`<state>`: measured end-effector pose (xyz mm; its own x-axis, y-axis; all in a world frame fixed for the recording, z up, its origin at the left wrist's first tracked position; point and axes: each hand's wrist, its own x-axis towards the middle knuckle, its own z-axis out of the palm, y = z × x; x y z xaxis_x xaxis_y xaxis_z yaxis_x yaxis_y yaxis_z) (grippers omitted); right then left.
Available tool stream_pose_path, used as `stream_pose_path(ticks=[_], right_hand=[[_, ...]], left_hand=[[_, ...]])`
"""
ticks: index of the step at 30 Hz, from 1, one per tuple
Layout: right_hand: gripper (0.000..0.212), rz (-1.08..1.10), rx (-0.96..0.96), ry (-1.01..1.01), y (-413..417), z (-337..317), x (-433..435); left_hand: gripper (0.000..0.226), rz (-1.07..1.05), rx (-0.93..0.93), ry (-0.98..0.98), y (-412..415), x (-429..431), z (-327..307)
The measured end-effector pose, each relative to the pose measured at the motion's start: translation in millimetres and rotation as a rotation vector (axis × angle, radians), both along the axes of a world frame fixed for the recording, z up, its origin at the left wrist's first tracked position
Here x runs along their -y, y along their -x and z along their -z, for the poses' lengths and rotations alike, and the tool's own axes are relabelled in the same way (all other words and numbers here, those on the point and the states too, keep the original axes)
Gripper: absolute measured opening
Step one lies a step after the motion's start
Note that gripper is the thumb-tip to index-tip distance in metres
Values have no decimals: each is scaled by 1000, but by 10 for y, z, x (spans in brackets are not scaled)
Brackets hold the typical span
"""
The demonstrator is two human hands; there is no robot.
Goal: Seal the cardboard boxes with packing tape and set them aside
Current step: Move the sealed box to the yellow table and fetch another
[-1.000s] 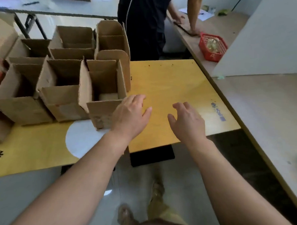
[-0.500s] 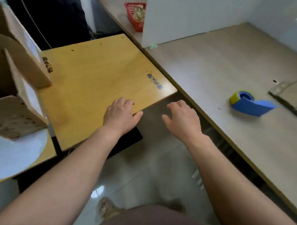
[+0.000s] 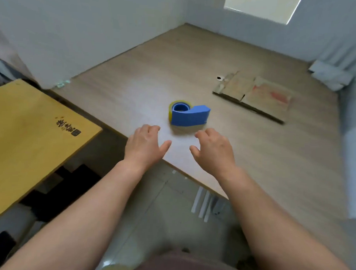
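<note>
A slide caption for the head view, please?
Left hand and right hand, both open, hover before the blue tape dispenser on the desk.

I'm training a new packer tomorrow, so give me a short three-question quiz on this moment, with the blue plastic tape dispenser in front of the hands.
1. True or false: the left hand grips the blue plastic tape dispenser.
2. The flattened brown cardboard sheet lies: A) inside a red basket; B) flat on the grey wood-grain table; C) under the dispenser.
3. Fill in: the right hand holds ____.

Key: 1 false, it hovers just short of the dispenser; 2 B; 3 nothing.
</note>
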<state>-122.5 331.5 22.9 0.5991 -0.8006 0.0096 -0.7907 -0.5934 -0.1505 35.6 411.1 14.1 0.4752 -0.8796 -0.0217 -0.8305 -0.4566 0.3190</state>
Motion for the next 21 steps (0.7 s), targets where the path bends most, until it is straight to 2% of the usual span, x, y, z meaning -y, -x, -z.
stream_pose_path(ticks=[10, 15, 21], right_hand=[[40, 287, 55, -17, 956, 127, 821], [39, 416, 46, -15, 1164, 247, 1283], [42, 568, -3, -42, 1265, 318, 2056]], left_hand=[[60, 259, 25, 23, 796, 1264, 28], [69, 389, -38, 6, 916, 1967, 141], [76, 484, -26, -28, 892, 2955, 155]])
